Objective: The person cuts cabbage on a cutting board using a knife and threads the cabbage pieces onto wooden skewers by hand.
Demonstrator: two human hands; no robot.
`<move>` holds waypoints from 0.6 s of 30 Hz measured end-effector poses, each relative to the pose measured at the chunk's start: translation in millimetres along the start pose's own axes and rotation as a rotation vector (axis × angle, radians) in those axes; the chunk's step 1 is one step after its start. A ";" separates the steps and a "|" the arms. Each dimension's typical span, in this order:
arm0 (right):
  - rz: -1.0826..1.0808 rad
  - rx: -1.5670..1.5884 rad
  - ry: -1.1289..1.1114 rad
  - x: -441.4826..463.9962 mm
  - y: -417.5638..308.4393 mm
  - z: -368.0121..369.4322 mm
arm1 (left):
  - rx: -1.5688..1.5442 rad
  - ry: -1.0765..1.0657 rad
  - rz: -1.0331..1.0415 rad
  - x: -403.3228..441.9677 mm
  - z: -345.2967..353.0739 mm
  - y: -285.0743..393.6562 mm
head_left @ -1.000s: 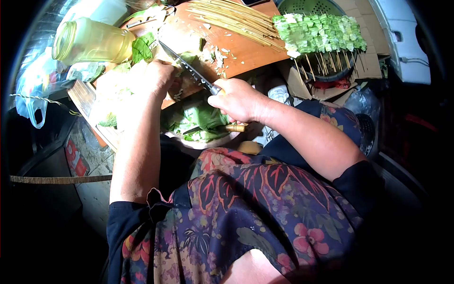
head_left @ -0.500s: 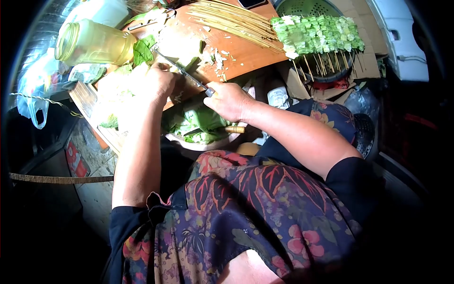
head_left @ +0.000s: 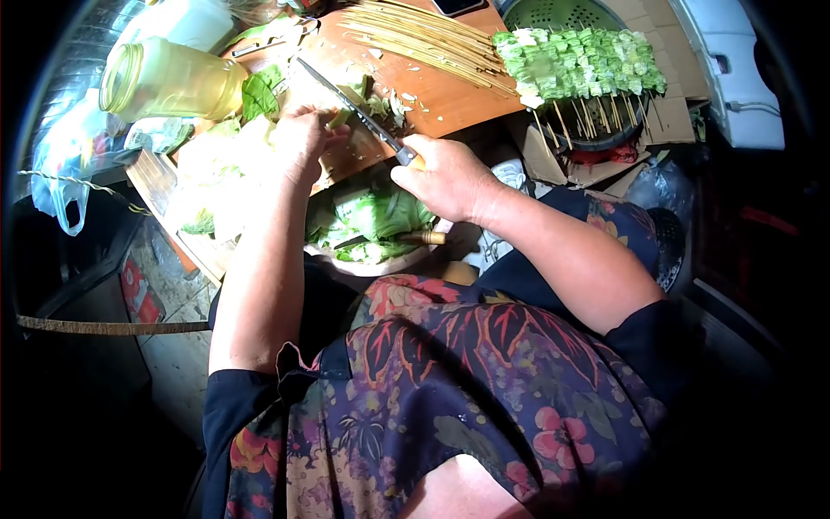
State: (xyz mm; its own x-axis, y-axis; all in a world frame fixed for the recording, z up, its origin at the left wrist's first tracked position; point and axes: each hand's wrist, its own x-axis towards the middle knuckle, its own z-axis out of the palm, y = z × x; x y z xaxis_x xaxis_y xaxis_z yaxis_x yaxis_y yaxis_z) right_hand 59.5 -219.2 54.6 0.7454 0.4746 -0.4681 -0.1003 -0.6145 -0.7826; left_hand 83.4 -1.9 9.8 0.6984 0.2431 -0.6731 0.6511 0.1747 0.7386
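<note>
My right hand (head_left: 445, 177) is wrapped round the handle of a knife (head_left: 350, 104), whose long blade points up and left above the orange board (head_left: 441, 112). Close to the blade's left side is my left hand (head_left: 303, 145), its fingers curled inward; glare and the hand itself hide what is in them. Pale leafy pieces (head_left: 350, 86) lie on the board just beyond the blade. Below the hands, a bowl (head_left: 380, 266) holds green cabbage (head_left: 372, 212). A second knife with a wooden handle (head_left: 424, 237) lies across the cabbage.
Bamboo skewers (head_left: 424, 39) lie at the back of the board. Skewered green leaf pieces (head_left: 579, 65) rest on a metal colander (head_left: 566, 16) at right. A yellowish jar (head_left: 177, 80) lies on its side at left, near a plastic bag (head_left: 69, 160). Strong glare covers the left worktop.
The right hand has moved right and slightly down with the knife, and the blade is farther from the left hand. The left hand has shifted slightly right, its fingers more visible.
</note>
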 end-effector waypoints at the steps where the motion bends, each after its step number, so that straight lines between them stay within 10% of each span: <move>1: 0.011 -0.041 -0.024 0.1 0.9 -0.3 | 0.018 0.013 -0.007 2.1 0.9 -0.7; 18: 0.015 -0.150 -0.028 24.2 19.1 13.6 | 0.196 0.078 -0.094 1.4 0.9 4.6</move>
State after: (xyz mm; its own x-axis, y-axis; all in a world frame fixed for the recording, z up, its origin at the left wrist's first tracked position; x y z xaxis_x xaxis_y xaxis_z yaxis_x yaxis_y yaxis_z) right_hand 66.7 -210.8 22.8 0.7256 0.4809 -0.4921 -0.0101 -0.7077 -0.7065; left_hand 87.6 -1.6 12.2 0.6117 0.3086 -0.7284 0.7629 0.0134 0.6464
